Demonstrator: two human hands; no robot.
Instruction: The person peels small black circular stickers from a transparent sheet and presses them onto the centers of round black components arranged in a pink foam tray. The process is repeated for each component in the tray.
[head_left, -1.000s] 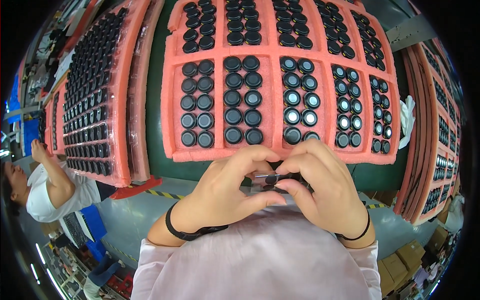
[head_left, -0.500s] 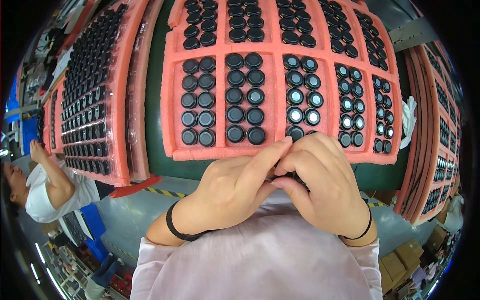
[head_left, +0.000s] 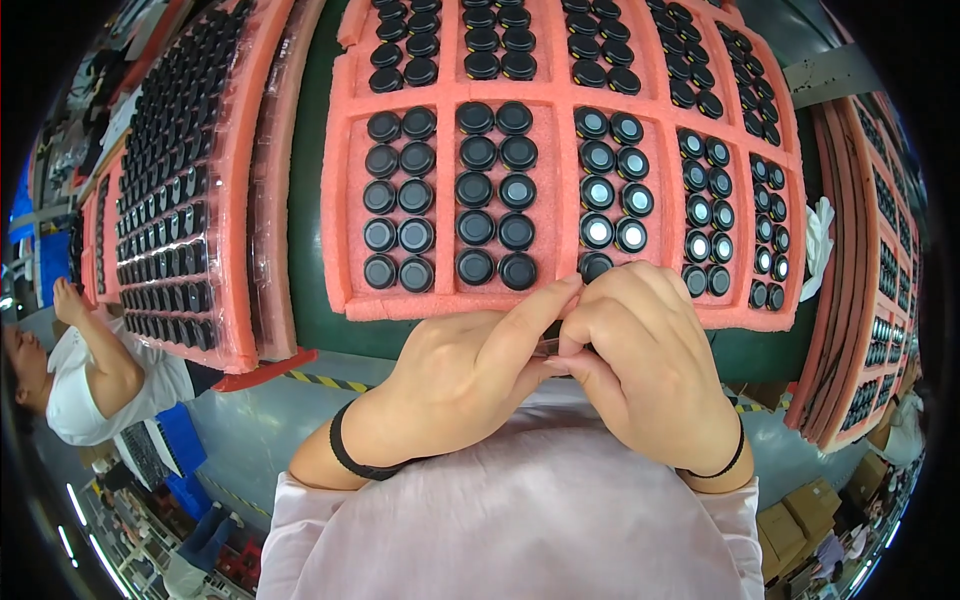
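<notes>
My left hand (head_left: 450, 378) and my right hand (head_left: 650, 355) meet just in front of the near edge of a pink foam tray (head_left: 560, 205). Thumbs and fingers of both pinch a small dark piece between them, mostly covered, so its kind cannot be told. Short black round parts (head_left: 476, 228) stand upright in the tray's compartments, in paired columns. Several in the middle and right compartments have a shiny pale top (head_left: 631, 235). One black part (head_left: 595, 266) sits right behind my fingertips, and my right hand hides the spot beside it.
At the left stands another pink tray (head_left: 240, 230) with rows of black parts under clear plastic. Stacked pink trays (head_left: 845, 270) rise at the right, near a crumpled white glove (head_left: 818, 248). The table (head_left: 318, 220) is green. A person in a white shirt (head_left: 95, 385) is at far left.
The tray and its surroundings have shifted slightly in view. My fingers have moved a little around the small piece, which both hands still hold at the same place.
</notes>
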